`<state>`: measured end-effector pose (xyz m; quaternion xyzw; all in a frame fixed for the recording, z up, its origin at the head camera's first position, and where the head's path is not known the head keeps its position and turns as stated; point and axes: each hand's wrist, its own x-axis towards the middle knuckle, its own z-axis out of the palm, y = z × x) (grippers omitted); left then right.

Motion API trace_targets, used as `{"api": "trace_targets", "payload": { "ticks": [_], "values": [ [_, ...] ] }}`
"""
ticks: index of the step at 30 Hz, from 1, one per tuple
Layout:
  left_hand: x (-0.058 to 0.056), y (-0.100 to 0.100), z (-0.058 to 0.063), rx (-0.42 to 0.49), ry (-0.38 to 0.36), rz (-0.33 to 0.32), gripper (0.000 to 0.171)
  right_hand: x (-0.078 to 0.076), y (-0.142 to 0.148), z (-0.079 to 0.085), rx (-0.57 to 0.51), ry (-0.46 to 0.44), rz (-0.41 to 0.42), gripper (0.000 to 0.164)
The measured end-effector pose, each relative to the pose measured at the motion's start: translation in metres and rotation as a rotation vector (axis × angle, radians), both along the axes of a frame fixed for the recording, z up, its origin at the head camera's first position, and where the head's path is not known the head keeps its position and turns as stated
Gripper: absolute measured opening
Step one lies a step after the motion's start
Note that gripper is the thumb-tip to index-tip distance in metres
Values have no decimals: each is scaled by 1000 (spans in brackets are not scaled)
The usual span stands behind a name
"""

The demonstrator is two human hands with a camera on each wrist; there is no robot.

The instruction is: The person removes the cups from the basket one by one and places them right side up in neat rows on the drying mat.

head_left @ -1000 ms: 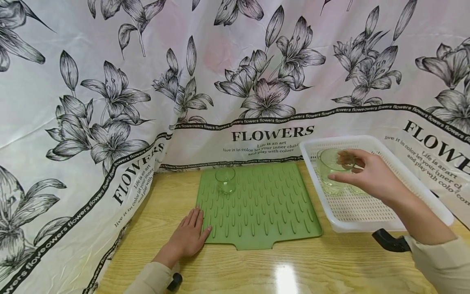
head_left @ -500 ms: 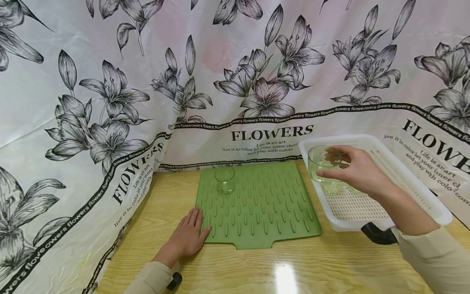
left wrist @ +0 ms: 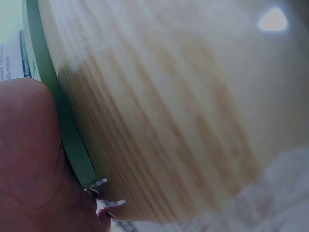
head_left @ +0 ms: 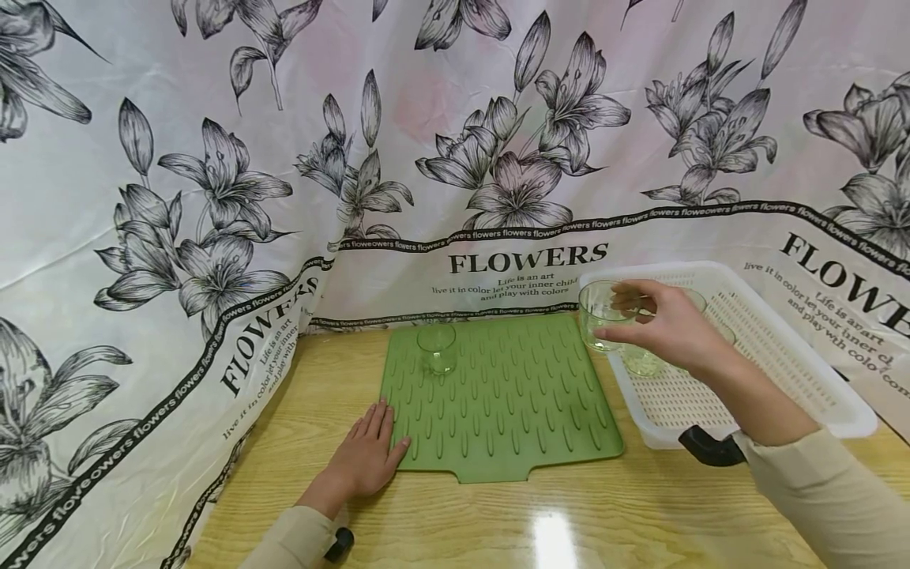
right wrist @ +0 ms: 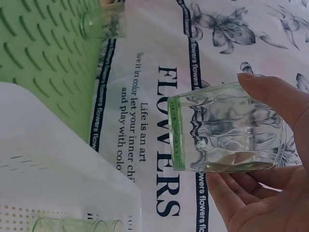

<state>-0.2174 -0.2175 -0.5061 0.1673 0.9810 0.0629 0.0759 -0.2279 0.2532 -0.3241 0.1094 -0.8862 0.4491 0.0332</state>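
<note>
My right hand [head_left: 661,324] grips a clear drinking glass [right wrist: 227,130] between thumb and fingers, the thumb on one side and the fingers on the other. In the head view this glass is above the left rim of the white basket [head_left: 629,411], near the right edge of the green drying mat [head_left: 498,395]. Another glass [head_left: 437,352] stands on the mat at its back left. More glasses [head_left: 643,363] sit in the basket, partly hidden behind my right hand. My left hand [head_left: 366,454] lies flat with its fingers at the mat's left front edge.
A wooden table [head_left: 462,521] carries the mat and the basket. Behind and to the left hangs a white cloth [head_left: 384,276] printed with flowers and lettering. Black straps [head_left: 711,446] show at both wrists.
My right hand has lifted the glass slightly and carried it left, from over the basket to its left rim. My left hand has stayed in place.
</note>
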Motion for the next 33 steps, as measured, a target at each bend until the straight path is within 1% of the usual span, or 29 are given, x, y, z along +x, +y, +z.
{"api": "trace_targets", "payload": {
  "ticks": [4, 9, 14, 26, 33],
  "values": [
    [-1, 1, 0, -2, -8, -2, 75, -2, -3, 0, -20, -17, 14, 90],
    [-3, -1, -4, -22, 1, -2, 76, -5, -8, 0, -29, -32, 26, 90],
    [-3, -2, -6, -16, 9, -8, 78, -8, -13, 1, -39, -33, 37, 92],
    [-3, -1, -4, -26, 3, -8, 78, -13, -24, 0, -56, -38, 49, 92],
    [-3, -1, -5, -22, 3, -9, 78, -14, -29, 0, -60, -54, 45, 95]
  ]
}}
